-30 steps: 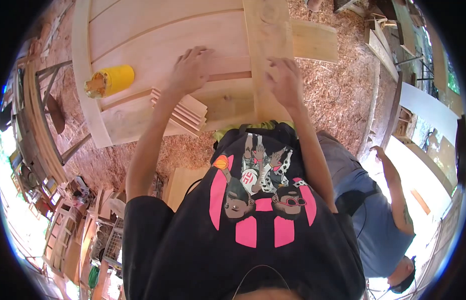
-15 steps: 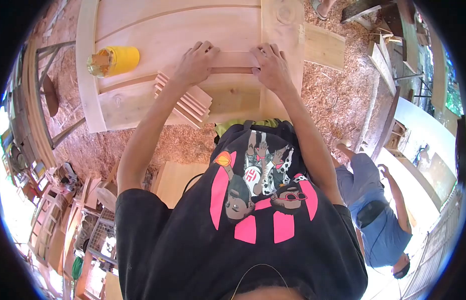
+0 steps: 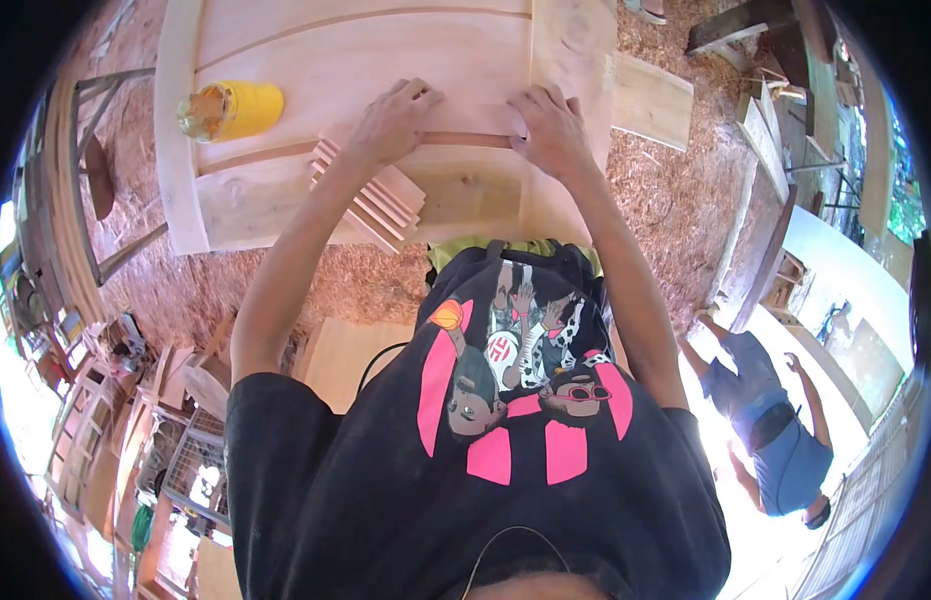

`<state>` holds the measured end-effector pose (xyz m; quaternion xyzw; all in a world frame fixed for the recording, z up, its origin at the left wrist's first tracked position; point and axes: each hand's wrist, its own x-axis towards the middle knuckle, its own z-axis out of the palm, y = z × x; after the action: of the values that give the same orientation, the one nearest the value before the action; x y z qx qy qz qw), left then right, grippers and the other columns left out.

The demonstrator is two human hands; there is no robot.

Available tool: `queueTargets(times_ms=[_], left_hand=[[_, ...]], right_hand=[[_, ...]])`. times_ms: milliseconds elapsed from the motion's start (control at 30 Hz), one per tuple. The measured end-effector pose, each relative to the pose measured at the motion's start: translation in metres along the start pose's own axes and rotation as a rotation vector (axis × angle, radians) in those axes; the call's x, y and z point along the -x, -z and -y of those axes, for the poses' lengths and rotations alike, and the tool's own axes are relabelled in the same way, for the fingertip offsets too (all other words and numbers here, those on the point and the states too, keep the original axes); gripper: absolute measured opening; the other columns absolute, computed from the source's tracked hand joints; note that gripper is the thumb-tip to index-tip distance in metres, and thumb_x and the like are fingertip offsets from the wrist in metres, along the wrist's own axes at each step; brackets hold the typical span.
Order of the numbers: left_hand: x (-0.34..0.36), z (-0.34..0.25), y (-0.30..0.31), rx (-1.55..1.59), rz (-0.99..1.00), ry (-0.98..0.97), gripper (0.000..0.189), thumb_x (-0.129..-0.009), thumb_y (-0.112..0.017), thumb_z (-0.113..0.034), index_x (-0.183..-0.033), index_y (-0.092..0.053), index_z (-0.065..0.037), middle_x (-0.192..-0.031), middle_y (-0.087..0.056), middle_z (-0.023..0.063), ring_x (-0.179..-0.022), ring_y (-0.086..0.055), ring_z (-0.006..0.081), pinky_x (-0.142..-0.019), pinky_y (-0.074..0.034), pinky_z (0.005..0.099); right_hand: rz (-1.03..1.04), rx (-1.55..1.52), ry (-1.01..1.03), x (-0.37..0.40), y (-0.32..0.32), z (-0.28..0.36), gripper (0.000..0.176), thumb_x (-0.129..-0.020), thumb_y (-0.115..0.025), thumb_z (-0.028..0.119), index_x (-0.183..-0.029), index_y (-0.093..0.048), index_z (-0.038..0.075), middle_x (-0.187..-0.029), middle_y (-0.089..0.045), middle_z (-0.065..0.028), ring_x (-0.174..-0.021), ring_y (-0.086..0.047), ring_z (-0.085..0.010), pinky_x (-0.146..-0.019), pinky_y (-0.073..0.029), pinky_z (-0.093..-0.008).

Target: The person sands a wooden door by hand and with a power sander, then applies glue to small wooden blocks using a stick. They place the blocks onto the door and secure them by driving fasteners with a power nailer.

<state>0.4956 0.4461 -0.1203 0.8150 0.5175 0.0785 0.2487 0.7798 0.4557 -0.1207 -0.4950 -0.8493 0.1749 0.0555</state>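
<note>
A large wooden panel (image 3: 365, 75) with grooves or joints lies in front of me. My left hand (image 3: 393, 122) is closed, its fingers curled at the left end of a thin wooden strip (image 3: 470, 139) along the panel's inner edge. At the strip's right end my right hand (image 3: 550, 128) is closed too, with a small pale edge showing by its thumb. The strip blends with the panel, so its exact seating cannot be made out. Under my left forearm lies a stack of short wooden strips (image 3: 385, 205), fanned out on the panel's near rail.
A yellow container (image 3: 247, 109) with a smeared mouth lies on the panel's left part. A board (image 3: 653, 100) sticks out at the right. Shavings (image 3: 635, 210) cover the floor. Another person (image 3: 775, 420) is at the right; a foot (image 3: 647, 10) shows at the top.
The pale face of the strip between my hands no longer stands out; only a narrow brown line shows there. Both hands keep nearly the same place. The person at right has shifted slightly.
</note>
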Motion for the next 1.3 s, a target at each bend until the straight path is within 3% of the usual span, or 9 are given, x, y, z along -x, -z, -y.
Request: queueTargets(times_ms=[300,533,733,800,1033,1100,1167,1300], left_hand=[[0.011,0.018,0.000,0.031,-0.005,0.058,0.056,-0.075,-0.073,0.001,-0.129,-0.059,-0.006,-0.124,-0.056,0.0116,-0.122,-0.054,0.0345,-0.103,-0.052,0.0452],[0.012,0.017,-0.003,0.056,-0.023,0.054,0.055,-0.075,-0.069,0.004,-0.128,-0.060,-0.005,-0.123,-0.056,0.0144,-0.121,-0.055,0.0357,-0.103,-0.051,0.0448],[0.012,0.012,-0.001,0.036,-0.041,0.060,0.059,-0.076,-0.070,0.002,-0.134,-0.057,-0.006,-0.126,-0.055,0.0160,-0.121,-0.056,0.0375,-0.104,-0.051,0.0450],[0.011,0.015,-0.003,0.033,-0.039,0.057,0.062,-0.076,-0.071,0.001,-0.136,-0.055,-0.007,-0.127,-0.055,0.0165,-0.122,-0.056,0.0377,-0.104,-0.050,0.0450],[0.010,0.003,0.004,0.275,-0.064,0.278,0.070,-0.079,-0.076,-0.006,-0.144,-0.048,-0.011,-0.133,-0.057,0.0174,-0.118,-0.061,0.0346,-0.100,-0.054,0.0435],[0.012,0.004,-0.002,0.352,-0.101,0.377,0.068,-0.082,-0.076,-0.007,-0.144,-0.048,-0.011,-0.132,-0.058,0.0177,-0.115,-0.063,0.0327,-0.099,-0.055,0.0431],[0.009,0.006,-0.012,0.530,-0.229,0.525,0.067,-0.081,-0.073,-0.006,-0.143,-0.048,-0.013,-0.129,-0.060,0.0194,-0.119,-0.063,0.0328,-0.100,-0.054,0.0436],[0.016,-0.001,-0.036,0.576,-0.361,0.646,0.065,-0.082,-0.071,-0.004,-0.142,-0.047,-0.010,-0.127,-0.061,0.0200,-0.116,-0.063,0.0320,-0.098,-0.054,0.0428]], right_hand=[[0.020,0.017,-0.024,-0.001,0.011,0.003,0.058,-0.068,-0.087,0.022,-0.121,-0.065,0.016,-0.132,-0.049,-0.0045,-0.126,-0.045,-0.0291,-0.100,-0.039,-0.0487],[0.008,0.014,-0.002,-0.001,0.012,0.001,0.055,-0.067,-0.088,0.025,-0.117,-0.066,0.015,-0.134,-0.050,-0.0037,-0.127,-0.046,-0.0276,-0.097,-0.040,-0.0489],[-0.010,-0.050,-0.102,0.008,0.026,0.008,0.061,-0.072,-0.088,0.032,-0.125,-0.065,0.014,-0.140,-0.049,-0.0044,-0.129,-0.047,-0.0298,-0.103,-0.040,-0.0493],[-0.133,-0.127,-0.216,0.016,0.033,-0.001,0.060,-0.080,-0.084,0.035,-0.132,-0.063,0.012,-0.142,-0.050,-0.0060,-0.131,-0.048,-0.0309,-0.107,-0.039,-0.0501],[-0.237,0.042,-0.429,0.056,0.024,-0.124,0.057,-0.089,-0.075,0.032,-0.139,-0.059,0.012,-0.143,-0.052,-0.0086,-0.133,-0.046,-0.0321,-0.108,-0.040,-0.0541],[-0.038,0.240,-0.592,0.065,0.027,-0.130,0.061,-0.089,-0.075,0.030,-0.143,-0.056,0.012,-0.147,-0.048,-0.0083,-0.135,-0.043,-0.0328,-0.109,-0.039,-0.0565],[-0.041,0.242,-0.541,0.073,0.020,-0.130,0.064,-0.088,-0.075,0.028,-0.145,-0.053,0.011,-0.148,-0.047,-0.0081,-0.135,-0.043,-0.0332,-0.108,-0.038,-0.0572],[-0.019,0.188,-0.432,0.079,0.024,-0.139,0.071,-0.086,-0.077,0.022,-0.149,-0.047,0.008,-0.149,-0.044,-0.0100,-0.135,-0.043,-0.0345,-0.106,-0.039,-0.0560]])
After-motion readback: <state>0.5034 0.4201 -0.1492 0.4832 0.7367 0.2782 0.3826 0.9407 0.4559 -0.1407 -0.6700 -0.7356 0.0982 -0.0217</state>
